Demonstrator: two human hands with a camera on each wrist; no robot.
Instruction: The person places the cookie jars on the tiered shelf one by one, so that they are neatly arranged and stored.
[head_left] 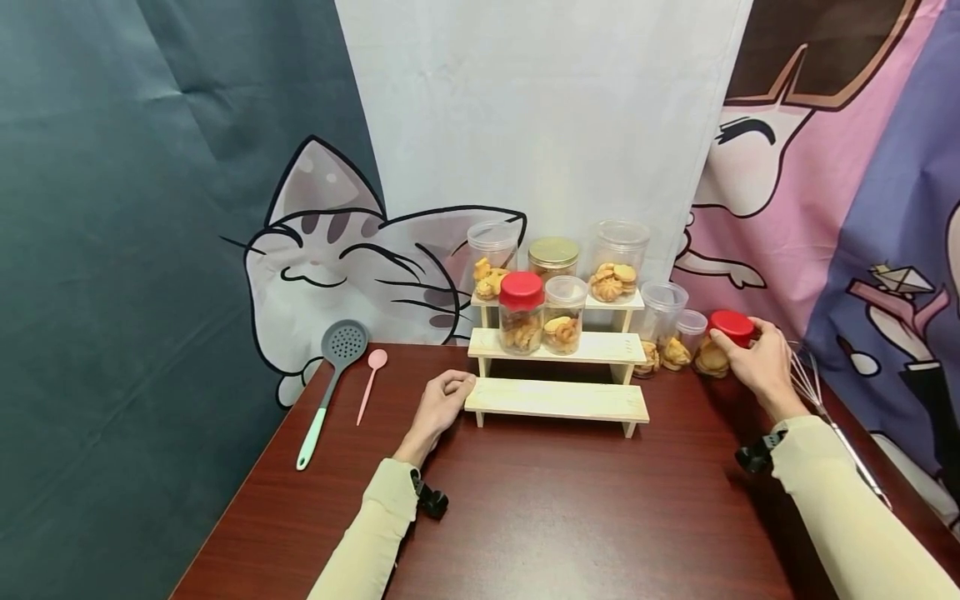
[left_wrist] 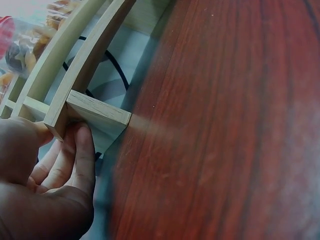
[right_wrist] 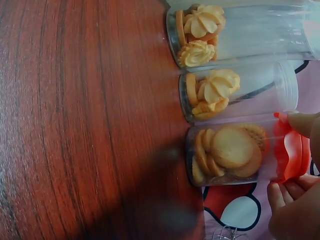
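Note:
My left hand pinches the left end of the lowest step of a wooden three-step shelf, thumb above and fingers beneath, as the left wrist view shows. My right hand grips the red lid of a clear jar of cookies standing on the table at the right. Beside that jar are a small clear jar and a taller one, both with cookies. On the middle step sit a red-lidded jar and a clear-lidded jar.
The top step holds two clear-lidded jars and a gold-lidded jar. A slotted skimmer and a pink spoon lie at the left. A whisk lies by my right forearm. Printed cloth hangs behind the table.

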